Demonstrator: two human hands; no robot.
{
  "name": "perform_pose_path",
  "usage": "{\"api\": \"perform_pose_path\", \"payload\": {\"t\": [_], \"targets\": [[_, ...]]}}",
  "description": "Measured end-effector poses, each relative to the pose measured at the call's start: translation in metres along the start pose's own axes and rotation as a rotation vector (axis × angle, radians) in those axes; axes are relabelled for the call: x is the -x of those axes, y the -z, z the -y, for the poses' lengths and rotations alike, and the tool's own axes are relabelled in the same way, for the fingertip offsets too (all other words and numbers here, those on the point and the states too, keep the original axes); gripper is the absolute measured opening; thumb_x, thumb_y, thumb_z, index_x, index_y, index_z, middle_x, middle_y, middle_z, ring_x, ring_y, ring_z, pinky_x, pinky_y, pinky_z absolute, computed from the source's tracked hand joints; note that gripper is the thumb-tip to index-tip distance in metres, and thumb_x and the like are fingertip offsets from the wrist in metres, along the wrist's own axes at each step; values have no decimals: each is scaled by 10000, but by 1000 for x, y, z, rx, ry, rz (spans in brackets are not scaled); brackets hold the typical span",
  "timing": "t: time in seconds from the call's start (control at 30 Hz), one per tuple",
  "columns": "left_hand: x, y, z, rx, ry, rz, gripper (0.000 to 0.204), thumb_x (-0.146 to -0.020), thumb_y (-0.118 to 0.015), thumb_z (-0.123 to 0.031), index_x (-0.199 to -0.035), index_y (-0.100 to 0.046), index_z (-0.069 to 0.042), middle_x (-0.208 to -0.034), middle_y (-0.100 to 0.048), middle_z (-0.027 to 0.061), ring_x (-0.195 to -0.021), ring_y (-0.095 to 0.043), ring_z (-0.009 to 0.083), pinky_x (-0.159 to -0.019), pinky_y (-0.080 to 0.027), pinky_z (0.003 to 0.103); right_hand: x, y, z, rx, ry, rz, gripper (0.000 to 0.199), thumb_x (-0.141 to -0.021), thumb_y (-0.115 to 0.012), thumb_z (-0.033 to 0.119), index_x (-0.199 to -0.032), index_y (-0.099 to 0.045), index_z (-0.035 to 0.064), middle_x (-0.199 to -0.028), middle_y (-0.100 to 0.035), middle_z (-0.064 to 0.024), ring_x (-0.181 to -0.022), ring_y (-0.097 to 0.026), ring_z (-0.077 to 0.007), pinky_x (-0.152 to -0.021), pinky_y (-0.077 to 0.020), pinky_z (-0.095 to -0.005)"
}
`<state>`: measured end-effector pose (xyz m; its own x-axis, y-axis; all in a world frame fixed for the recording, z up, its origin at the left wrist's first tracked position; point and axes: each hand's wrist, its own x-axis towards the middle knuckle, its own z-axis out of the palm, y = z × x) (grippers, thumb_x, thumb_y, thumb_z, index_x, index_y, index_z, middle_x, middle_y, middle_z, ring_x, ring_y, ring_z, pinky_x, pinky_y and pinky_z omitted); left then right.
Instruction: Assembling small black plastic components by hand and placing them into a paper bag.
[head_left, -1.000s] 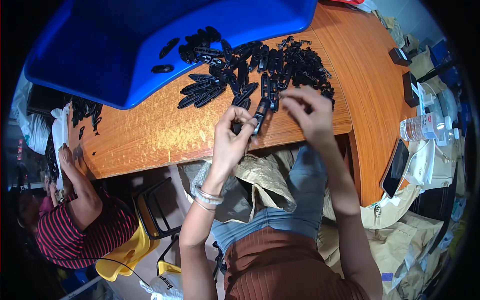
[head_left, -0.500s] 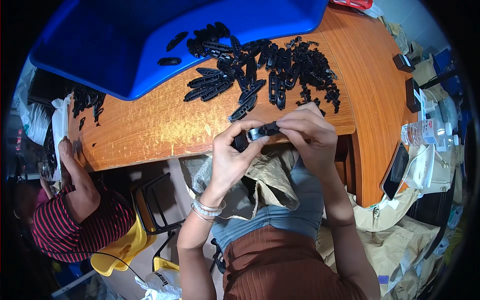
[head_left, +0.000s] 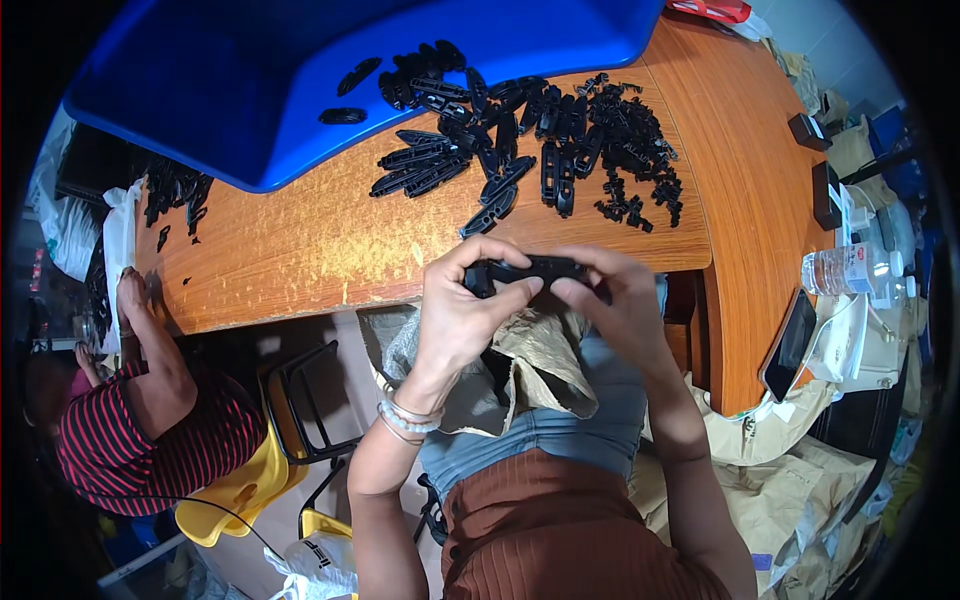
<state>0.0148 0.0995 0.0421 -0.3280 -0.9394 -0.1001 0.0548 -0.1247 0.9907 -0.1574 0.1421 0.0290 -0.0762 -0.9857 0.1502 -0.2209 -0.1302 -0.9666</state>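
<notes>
Both hands hold one long black plastic part level just off the near edge of the wooden table. My left hand grips its left end, thumb and fingers wrapped around it. My right hand pinches its right end. A heap of similar black plastic parts lies on the table beyond the hands. An open brown paper bag sits on my lap under the hands.
A big blue tray with a few black parts covers the far table. At left another person in a striped shirt works with black parts. A water bottle, a phone and bags lie at right.
Both hands have drawn back from the heap toward my body, bringing one black part with them, now held level over the lap bag.
</notes>
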Motion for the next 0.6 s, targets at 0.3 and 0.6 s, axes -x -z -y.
{"api": "perform_pose_path", "payload": {"t": [0.3,0.6], "targets": [[33,34,-11,-209,128,83,133,-738,-715,-14,-844,-634,-14,-676,-600,-6,-499,-512,20,-423,-365,162,10,-4,-15,-83,-36,316,180,-803,-598,46,-958,-653,-28,-788,-655,-78,-712,-597,-103,-628,-447,-224],[51,43,29,-1264,-13,646,238,-694,-613,-8,-928,-649,-36,-851,-657,138,-734,-639,278,-666,-509,359,-44,25,-51,899,354,-260,84,-765,-592,-27,-844,-620,-18,-848,-554,-104,-833,-520,-277,-750,-422,-371]]}}
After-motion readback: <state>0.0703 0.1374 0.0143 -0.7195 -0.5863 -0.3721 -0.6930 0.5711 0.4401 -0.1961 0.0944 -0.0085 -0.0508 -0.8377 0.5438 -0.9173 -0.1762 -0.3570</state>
